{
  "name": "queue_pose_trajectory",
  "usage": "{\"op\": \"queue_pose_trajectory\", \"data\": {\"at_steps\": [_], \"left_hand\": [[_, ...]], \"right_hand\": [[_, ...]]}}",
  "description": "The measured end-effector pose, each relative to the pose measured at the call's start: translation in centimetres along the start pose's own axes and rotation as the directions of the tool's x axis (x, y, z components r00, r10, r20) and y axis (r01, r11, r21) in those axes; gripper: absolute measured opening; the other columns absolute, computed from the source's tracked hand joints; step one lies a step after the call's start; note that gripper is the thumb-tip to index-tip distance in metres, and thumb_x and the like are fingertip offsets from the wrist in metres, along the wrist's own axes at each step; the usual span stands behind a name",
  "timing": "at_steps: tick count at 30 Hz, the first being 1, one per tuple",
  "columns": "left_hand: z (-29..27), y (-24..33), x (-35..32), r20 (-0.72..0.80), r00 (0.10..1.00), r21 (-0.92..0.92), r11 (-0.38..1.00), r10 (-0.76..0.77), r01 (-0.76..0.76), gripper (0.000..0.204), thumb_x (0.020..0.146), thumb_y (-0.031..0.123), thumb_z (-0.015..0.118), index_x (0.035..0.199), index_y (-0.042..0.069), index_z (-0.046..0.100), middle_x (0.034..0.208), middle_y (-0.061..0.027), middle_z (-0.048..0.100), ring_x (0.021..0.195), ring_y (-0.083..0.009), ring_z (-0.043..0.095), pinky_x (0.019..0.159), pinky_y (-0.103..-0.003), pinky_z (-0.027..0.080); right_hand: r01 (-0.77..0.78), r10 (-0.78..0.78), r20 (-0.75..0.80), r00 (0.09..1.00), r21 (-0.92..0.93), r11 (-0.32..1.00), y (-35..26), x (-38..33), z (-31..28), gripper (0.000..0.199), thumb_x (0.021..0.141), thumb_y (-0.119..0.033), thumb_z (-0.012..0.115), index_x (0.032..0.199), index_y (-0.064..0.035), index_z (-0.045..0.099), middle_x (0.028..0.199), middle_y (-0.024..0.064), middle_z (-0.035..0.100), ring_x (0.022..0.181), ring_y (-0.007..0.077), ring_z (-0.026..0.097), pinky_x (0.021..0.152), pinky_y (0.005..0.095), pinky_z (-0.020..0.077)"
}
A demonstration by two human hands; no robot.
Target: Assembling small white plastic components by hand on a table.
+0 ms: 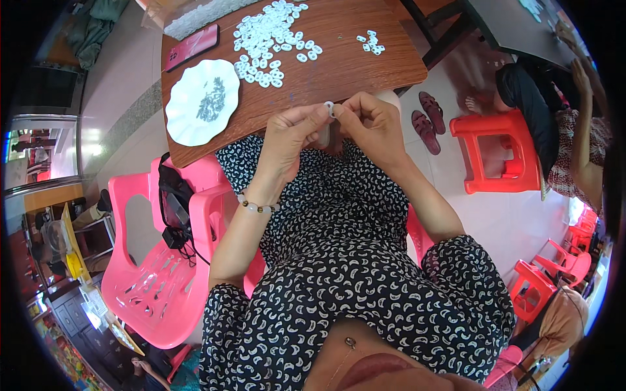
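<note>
Between my two hands, just off the near edge of the table, is a small white oval plastic piece with holes (330,108). My left hand (295,135) pinches it between thumb and forefinger. From the other side, the thumb and forefinger of my right hand (373,128) close at the same piece; whether they also hold something tiny there is too small to tell. On the table lies a heap of similar white oval pieces (264,36). A white scalloped plate (179,107) at the table's left holds many small grey metal bits (212,101).
The brown wooden table (339,65) also bears a small group of white pieces (372,44), a pink phone (192,48) and a clear bag of white pieces (202,18). A pink chair (156,287) stands left, a red stool (495,153) right, near another person (580,137) and sandals (427,127).
</note>
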State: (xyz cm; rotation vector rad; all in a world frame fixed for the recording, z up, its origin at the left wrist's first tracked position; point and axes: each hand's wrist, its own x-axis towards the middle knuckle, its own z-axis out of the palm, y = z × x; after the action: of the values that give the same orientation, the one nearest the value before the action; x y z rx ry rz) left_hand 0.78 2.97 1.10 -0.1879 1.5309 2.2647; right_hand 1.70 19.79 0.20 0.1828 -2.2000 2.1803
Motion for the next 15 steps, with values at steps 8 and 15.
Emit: {"op": "queue_pose_trajectory", "data": {"at_steps": [8, 15], "left_hand": [[-0.8, 0.6, 0.1, 0.154, 0.976, -0.185, 0.966, -0.154, 0.181, 0.023, 0.087, 0.018, 0.068, 0.101, -0.001, 0.068, 0.085, -0.0021, 0.067, 0.068, -0.0063, 0.056, 0.061, -0.019, 0.047], [-0.9, 0.5, -0.1, 0.165, 0.972, -0.184, 0.963, -0.167, 0.197, 0.024, 0.087, 0.020, 0.068, 0.101, 0.001, 0.068, 0.086, -0.0020, 0.067, 0.070, -0.0064, 0.056, 0.064, -0.020, 0.048]], "right_hand": [[-0.232, 0.208, 0.125, 0.970, 0.220, 0.948, -1.6, -0.2, -0.7, 0.018, 0.089, -0.017, 0.066, 0.088, 0.0002, 0.062, 0.072, -0.0001, 0.063, 0.062, 0.0030, 0.055, 0.054, 0.0181, 0.0426], [-0.179, 0.111, 0.212, 0.971, 0.335, 0.925, -0.1, -0.5, -1.5, 0.022, 0.089, -0.021, 0.066, 0.099, -0.0024, 0.060, 0.083, -0.0007, 0.063, 0.071, 0.0040, 0.054, 0.064, 0.0171, 0.0422]]}}
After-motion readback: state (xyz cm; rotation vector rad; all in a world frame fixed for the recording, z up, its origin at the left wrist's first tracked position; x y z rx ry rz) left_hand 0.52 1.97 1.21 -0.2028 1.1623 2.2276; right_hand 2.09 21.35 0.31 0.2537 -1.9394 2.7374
